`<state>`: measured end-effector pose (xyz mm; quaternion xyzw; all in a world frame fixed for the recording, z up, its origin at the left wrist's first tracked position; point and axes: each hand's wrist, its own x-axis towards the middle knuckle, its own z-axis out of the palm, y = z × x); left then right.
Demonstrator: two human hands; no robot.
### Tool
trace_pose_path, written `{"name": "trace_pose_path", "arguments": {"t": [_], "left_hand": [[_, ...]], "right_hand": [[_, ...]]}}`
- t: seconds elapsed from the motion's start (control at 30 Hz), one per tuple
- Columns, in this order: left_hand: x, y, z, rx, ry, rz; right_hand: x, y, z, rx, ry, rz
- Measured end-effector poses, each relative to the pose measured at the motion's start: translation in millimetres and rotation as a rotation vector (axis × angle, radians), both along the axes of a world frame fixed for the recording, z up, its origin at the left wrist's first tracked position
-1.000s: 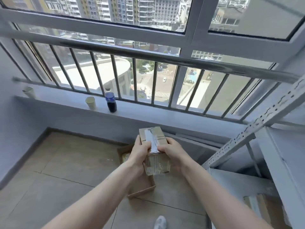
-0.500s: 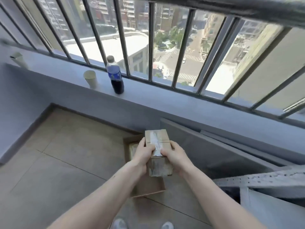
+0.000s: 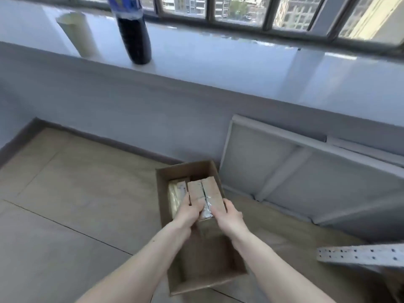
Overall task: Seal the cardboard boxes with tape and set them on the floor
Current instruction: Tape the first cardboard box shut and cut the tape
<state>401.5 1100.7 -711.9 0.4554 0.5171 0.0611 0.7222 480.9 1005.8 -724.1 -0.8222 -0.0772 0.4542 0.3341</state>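
Below, hands gripping taped small box, inside open carton

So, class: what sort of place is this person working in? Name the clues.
Probably an enclosed high-rise balcony used for storage. Clues: the barred window overlooking city buildings, the ledge holding a bottle and cup, and the bare tiled floor with grey shelf panels leaning on the wall.

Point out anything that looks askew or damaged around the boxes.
The tape on the small box held by the left hand and right hand looks crumpled at its near end. Grey panels lean tilted against the wall. Nothing looks spilled or broken.
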Motion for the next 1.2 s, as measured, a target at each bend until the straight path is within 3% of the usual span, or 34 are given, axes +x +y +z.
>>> {"name": "trace_pose_path", "arguments": {"t": [0.1, 0.17, 0.33, 0.5, 0.67, 0.8, 0.9, 1.1, 1.2], "left_hand": [[1.6, 7.2, -51.7, 0.002, -0.007, 0.008], [4.7, 10.3, -81.5, 0.025, -0.005, -0.008], [15.5, 22.8, -133.7, 0.096, 0.02, -0.013], [21.1, 33.6, -168.4, 0.133, 0.072, 0.035], [28.6, 46.7, -204.2, 0.215, 0.087, -0.012], [27.9, 59.1, -221.4, 0.652, 0.36, -0.378], [26.7, 74.6, -231.7, 0.936, 0.392, -0.67], [42.6, 99.5, -245.8, 1.099, 0.541, -0.975], [57.5, 112.9, -241.1, 1.068, 0.604, -1.073]], "right_hand": [[3.8, 10.3, -48.6, -0.189, -0.059, 0.186], [6.6, 15.9, -76.4, -0.261, -0.067, 0.196], [-2.0, 37.1, -128.7, -0.151, -0.017, -0.099], [-7.9, 57.6, -152.5, -0.105, -0.124, -0.361], [-6.5, 75.1, -182.5, -0.007, -0.1, -0.529], [-3.2, 78.2, -206.0, 0.015, -0.065, -0.671], [-2.3, 78.8, -221.0, 0.04, -0.064, -0.711], [5.9, 93.6, -233.0, 0.041, -0.125, -0.77], [5.9, 101.5, -234.4, 0.036, -0.15, -0.824]]}}
